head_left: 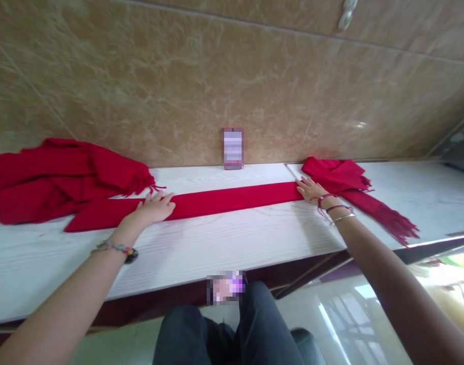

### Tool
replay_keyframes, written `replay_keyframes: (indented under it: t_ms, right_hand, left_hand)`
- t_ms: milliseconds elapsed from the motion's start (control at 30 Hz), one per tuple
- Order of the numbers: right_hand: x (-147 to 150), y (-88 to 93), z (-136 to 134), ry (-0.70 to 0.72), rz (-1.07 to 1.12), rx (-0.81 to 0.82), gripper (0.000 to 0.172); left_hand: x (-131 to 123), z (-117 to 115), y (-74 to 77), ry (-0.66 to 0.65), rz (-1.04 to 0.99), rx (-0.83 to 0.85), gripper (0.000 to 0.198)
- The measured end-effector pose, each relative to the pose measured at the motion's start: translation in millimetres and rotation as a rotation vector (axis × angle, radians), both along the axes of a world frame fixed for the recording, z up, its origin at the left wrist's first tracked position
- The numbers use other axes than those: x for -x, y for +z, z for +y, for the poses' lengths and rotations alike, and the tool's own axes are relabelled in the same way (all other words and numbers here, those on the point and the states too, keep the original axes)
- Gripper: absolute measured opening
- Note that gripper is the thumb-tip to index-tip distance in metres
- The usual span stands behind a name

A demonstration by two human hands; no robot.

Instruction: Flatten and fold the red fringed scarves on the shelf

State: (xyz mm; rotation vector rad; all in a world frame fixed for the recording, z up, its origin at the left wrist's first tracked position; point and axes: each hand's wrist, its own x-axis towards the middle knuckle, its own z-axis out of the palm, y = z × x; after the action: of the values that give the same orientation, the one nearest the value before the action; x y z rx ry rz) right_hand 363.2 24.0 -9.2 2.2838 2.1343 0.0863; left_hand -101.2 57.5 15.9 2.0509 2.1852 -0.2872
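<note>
A red scarf lies across the table, folded lengthwise into a long flat strip. My left hand rests on the strip toward its left part, fingers stretched out. On its right part lies my right hand, palm down with the fingers extended. Past the right hand, the red cloth continues as a bunched pile and a fringed end. To the left, a crumpled heap of red fabric with tassels partly overlaps the strip; whether it is the same scarf I cannot tell.
A phone leans upright against the marbled tile wall behind the white wood-grain tabletop. Below the table's front edge, a blurred-out item sits by my knees. A white cord hangs on the wall.
</note>
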Motion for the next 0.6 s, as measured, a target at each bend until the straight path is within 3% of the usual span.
replay_keyframes:
  t_ms: [67,133,233,333,433,600]
  right_hand:
    - [5,3.9,0,0.012,0.002,-0.014,0.053]
    - [25,7.8,2,0.092,0.008,-0.024,0.051]
    - [61,10.7,4,0.315,0.025,-0.04,0.051]
    - [77,7.1,6,0.404,0.026,0.006,0.052]
    - [59,0.6,8,0.391,0.0,0.05,0.052]
    - [-18,-0.4,6,0.171,-0.065,0.048,0.051]
  left_hand:
    - [-24,2,6.1,0.001,-0.011,-0.018,0.057]
    - [-58,2,7.9,-0.09,-0.064,-0.094,0.058]
    - [-113,-2,1.6,-0.298,-0.181,-0.221,0.059]
    - [-150,-9,-9.5,-0.393,-0.2,-0.192,0.059]
    - [-160,-13,-16.1,-0.4,-0.148,-0.127,0.059]
    - [-157,-12,-14.5,-0.402,-0.125,-0.091,0.059]
